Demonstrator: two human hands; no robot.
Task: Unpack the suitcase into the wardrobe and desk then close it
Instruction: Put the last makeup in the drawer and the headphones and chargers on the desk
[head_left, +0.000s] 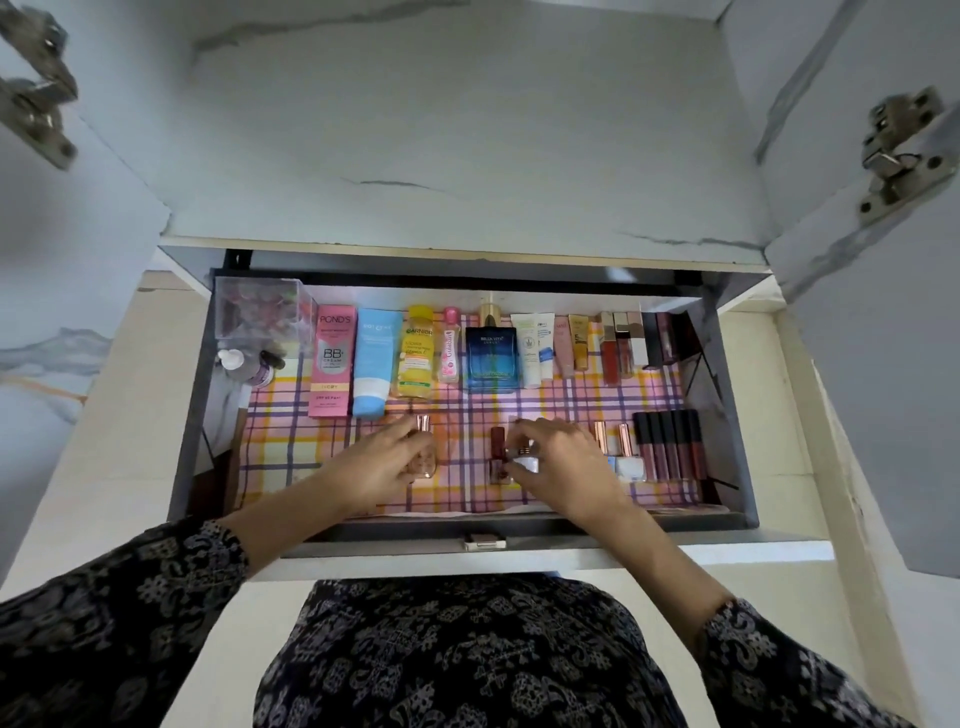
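Observation:
An open drawer (730, 415) lined with a pink checked cloth (457, 410) holds cosmetics. My left hand (379, 465) grips a clear nail polish bottle (423, 452) with a rose-gold cap on the cloth. My right hand (558, 465) pinches a pale white nail polish bottle (525, 464) just right of a dark red polish bottle (497, 457). Two more pale polish bottles (626, 454) stand to the right, next to a row of dark lip-gloss tubes (670, 447). The suitcase is out of view.
Along the drawer's back lie a pink Pond's box (332, 358), a blue tube (375, 364), a yellow Garnier bottle (415, 353), a blue perfume (491, 358), small tubes and lipsticks. A clear box (262, 312) sits back left. Open wardrobe doors with hinges (896, 156) flank the drawer.

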